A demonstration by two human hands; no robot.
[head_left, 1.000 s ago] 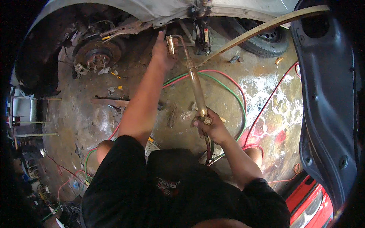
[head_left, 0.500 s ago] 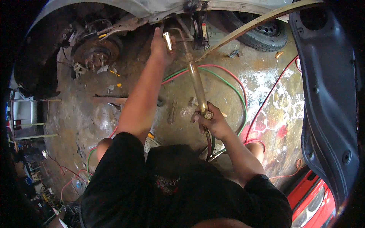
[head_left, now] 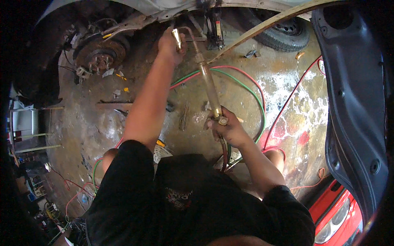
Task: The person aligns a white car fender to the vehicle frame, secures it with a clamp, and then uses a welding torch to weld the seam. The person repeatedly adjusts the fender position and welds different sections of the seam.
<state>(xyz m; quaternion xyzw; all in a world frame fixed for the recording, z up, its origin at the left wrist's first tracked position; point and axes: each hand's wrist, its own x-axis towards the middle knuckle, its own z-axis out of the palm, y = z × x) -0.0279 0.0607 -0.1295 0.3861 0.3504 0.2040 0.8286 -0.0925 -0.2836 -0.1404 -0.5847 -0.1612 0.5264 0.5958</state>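
My right hand [head_left: 230, 128] is wrapped round the valve end of a brass gas torch [head_left: 210, 88], which slants up and away from me. Its thin bent tip reaches toward my left hand [head_left: 169, 44], whose fingers are closed round a small shiny metal lighter [head_left: 176, 39]. The lighter is close beside the torch tip; whether they touch I cannot tell, and no flame shows clearly. Behind my right hand a red hose [head_left: 224, 153] and a green hose run back from the torch. Both hands are near the underside of a raised car body [head_left: 164, 15].
A bare brake disc [head_left: 100, 55] hangs at the far left, a wheel [head_left: 283, 33] lies far right. A long curved strip [head_left: 262, 30] slants across the top. A dark panel [head_left: 353, 106] stands at right, above a red car front [head_left: 334, 217]. Red and green hoses [head_left: 250, 82] loop over the wet floor.
The lighter has tilted a little in my left hand, which has shifted slightly left. The torch has moved slightly left too, still in my right hand.
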